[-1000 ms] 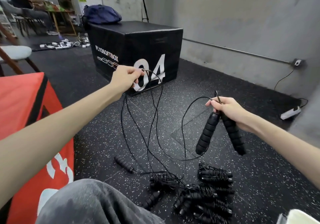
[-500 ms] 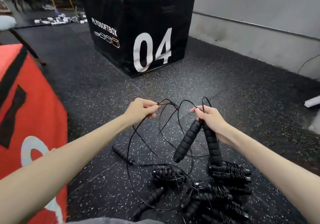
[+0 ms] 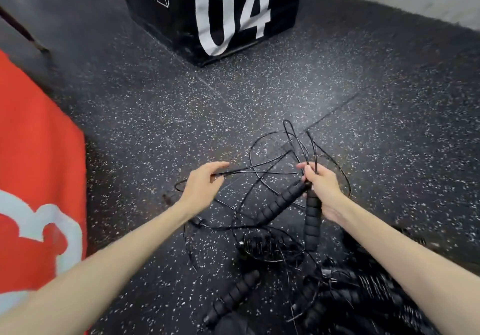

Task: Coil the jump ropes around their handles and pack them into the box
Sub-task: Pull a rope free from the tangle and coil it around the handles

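Fingers [image 3: 309, 172] of the right hand [image 3: 323, 186] pinch two ribbed black handles [image 3: 311, 215]; left hand [image 3: 201, 185] fingers pinch the thin, looping cord [image 3: 249, 171].

Even, diffuse light falls without glare on the speckled black rubber floor [image 3: 155, 116], with only faint shadows. Wide-angle bending bows the big black cube printed 04 [image 3: 233, 10] above it. Motion blur smears the red fabric block [image 3: 39, 179] at left and the black rope pile [image 3: 363, 290] at the floor's lower right.
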